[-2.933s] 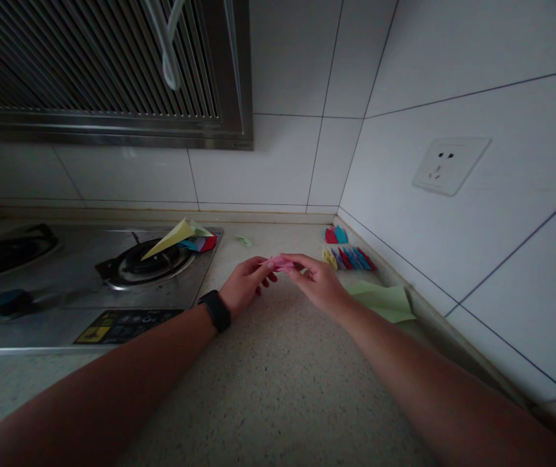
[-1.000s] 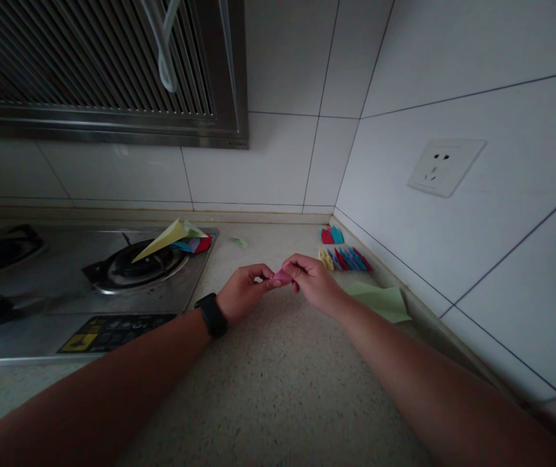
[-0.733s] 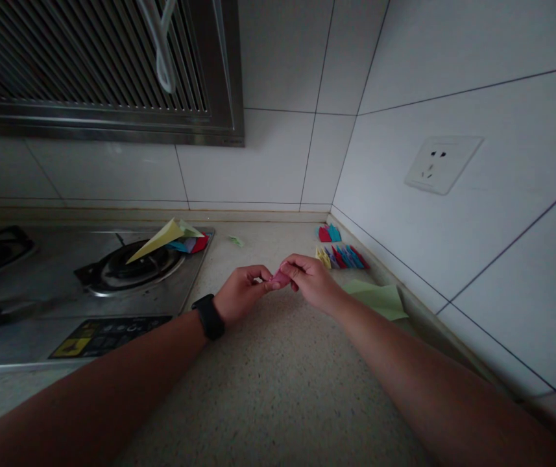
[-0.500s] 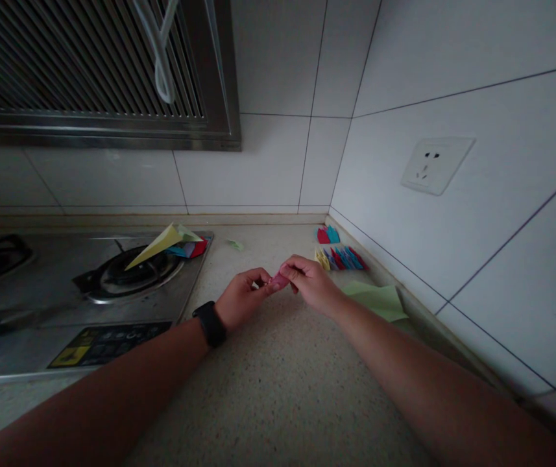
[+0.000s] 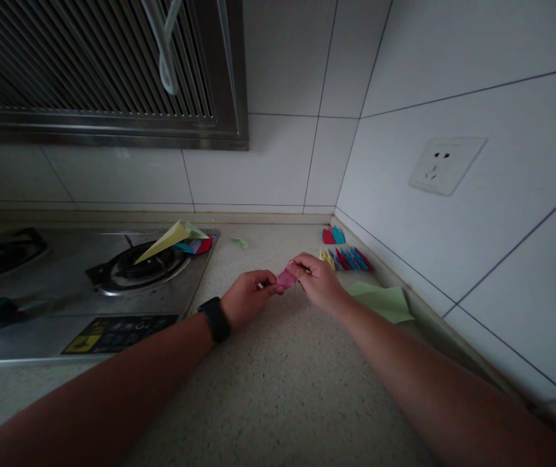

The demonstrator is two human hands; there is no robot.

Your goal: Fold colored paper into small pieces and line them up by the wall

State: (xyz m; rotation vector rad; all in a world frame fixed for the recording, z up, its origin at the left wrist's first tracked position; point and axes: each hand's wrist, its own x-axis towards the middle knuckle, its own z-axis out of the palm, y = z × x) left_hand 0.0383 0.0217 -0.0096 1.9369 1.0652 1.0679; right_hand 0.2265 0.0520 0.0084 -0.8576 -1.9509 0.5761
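A small pink piece of folded paper [image 5: 287,277] is held above the speckled counter [image 5: 278,383] between my two hands. My left hand [image 5: 252,297], with a black watch at the wrist, pinches its left edge between thumb and finger. On the other side, my right hand [image 5: 320,280] grips the right edge with thumb and fingertips. Just beyond my right hand stands a row of folded paper pieces [image 5: 346,259] in yellow, purple, red and blue. Behind that row lies a smaller red and blue group [image 5: 333,235]. A light green paper sheet [image 5: 385,301] lies beside my right forearm.
To the left is a gas stove [image 5: 141,308] with a yellow folded paper [image 5: 163,242] and coloured scraps over its burner. A green scrap [image 5: 240,242] lies near the back ledge. A range hood [image 5: 112,133] hangs above; a tiled wall with a socket [image 5: 447,165] borders the right.
The pink paper shows more of its flat face between my fingers, and my hands have turned slightly around it. The whole view has shifted a little, so the surroundings appear further right.
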